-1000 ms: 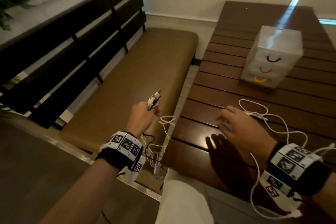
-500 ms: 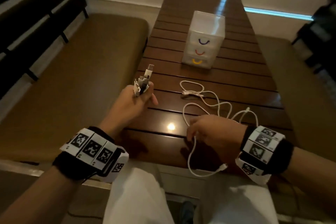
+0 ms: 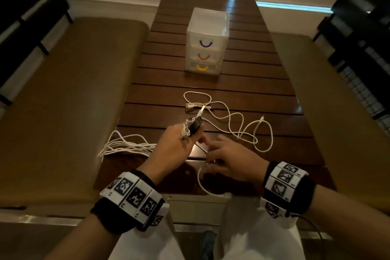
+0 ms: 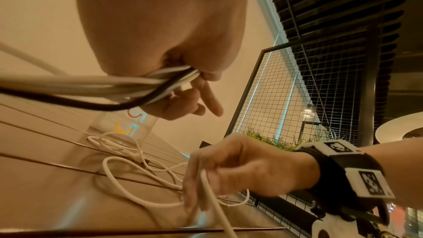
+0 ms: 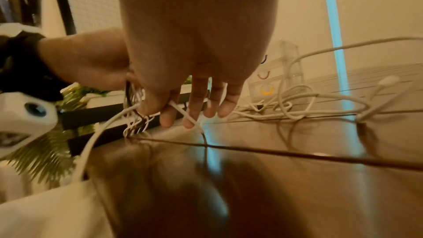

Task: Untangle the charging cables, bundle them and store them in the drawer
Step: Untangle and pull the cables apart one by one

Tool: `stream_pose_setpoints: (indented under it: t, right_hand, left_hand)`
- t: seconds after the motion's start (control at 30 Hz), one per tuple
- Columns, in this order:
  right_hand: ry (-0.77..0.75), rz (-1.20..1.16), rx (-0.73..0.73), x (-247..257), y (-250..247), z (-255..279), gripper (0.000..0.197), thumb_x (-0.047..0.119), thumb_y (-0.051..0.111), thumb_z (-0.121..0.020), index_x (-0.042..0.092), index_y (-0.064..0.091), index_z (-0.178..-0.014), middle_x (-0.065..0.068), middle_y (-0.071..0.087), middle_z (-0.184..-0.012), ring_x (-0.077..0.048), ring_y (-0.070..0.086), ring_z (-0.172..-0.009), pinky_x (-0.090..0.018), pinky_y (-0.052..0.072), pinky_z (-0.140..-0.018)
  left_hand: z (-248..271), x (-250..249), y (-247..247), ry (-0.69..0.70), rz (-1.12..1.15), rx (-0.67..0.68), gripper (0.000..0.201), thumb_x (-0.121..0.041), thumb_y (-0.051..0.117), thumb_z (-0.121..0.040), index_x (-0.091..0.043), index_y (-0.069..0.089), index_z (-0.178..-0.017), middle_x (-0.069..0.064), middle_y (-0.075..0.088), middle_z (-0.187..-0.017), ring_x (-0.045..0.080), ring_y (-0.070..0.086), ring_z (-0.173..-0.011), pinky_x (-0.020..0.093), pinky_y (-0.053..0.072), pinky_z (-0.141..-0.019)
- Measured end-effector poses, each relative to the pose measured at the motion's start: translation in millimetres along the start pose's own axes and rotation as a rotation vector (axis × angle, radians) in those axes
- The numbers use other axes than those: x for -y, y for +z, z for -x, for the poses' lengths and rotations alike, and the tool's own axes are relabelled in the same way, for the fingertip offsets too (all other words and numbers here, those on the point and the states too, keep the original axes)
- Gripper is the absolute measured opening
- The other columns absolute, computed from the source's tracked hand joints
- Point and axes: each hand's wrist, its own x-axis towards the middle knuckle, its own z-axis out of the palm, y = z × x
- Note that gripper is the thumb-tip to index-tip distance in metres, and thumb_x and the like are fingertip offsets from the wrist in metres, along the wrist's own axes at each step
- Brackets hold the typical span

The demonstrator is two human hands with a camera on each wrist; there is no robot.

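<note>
My left hand [image 3: 185,137] is raised over the near part of the wooden table [image 3: 263,95] and grips a bunch of cable plug ends [image 3: 193,125], white ones and a black one. Their cords [image 3: 124,145] trail left over the table's edge. In the left wrist view the cords [image 4: 137,86] run out of my closed left fingers. My right hand [image 3: 213,154], just to the right, pinches a loose white cable [image 5: 183,113] that lies in loops [image 3: 238,120] on the table. A small translucent drawer unit [image 3: 207,27] with purple, red and yellow handles stands farther back, all drawers closed.
Padded brown benches run along both sides of the table, left [image 3: 69,101] and right [image 3: 337,112]. Black slatted backrests [image 3: 25,17] rise behind them. My white-trousered legs [image 3: 253,234] are under the near edge. A wire mesh panel [image 4: 286,97] stands to the right.
The head view has swung from the left bench to the table's middle. My left hand carried the plug ends right, over the table. My right hand has taken hold of the loose white cable near the front edge.
</note>
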Motion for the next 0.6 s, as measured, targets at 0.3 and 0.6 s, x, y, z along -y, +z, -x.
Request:
stream_pose_setpoints:
  t: [0.3, 0.6]
  right_hand:
    - [0.197, -0.499, -0.256, -3.8, -26.3, -4.5, 0.028, 0.038, 0.054, -0.097, 0.018, 0.072, -0.091, 0.001, 0.067, -0.079, -0.011, 0.062, -0.073, -0.037, 0.053, -0.071]
    - [0.344, -0.263, -0.366, -7.6, -31.5, -8.3, 0.027, 0.036, 0.054, -0.099, 0.022, 0.069, -0.116, 0.003, 0.073, -0.089, -0.008, 0.065, -0.078, -0.029, 0.051, -0.072]
  left_hand:
    - [1.6, 18.4, 11.3, 0.019, 0.165, -0.110, 0.030, -0.041, 0.044, -0.099, -0.031, 0.072, -0.102, -0.010, 0.065, -0.079, 0.004, 0.055, -0.065, 0.027, 0.041, -0.061]
    - [7.6, 17.5, 5.1, -0.183, 0.260, 0.015, 0.048, -0.055, 0.045, -0.090, -0.017, 0.068, -0.073, -0.003, 0.042, -0.049, 0.011, 0.034, -0.043, 0.021, 0.028, -0.044]
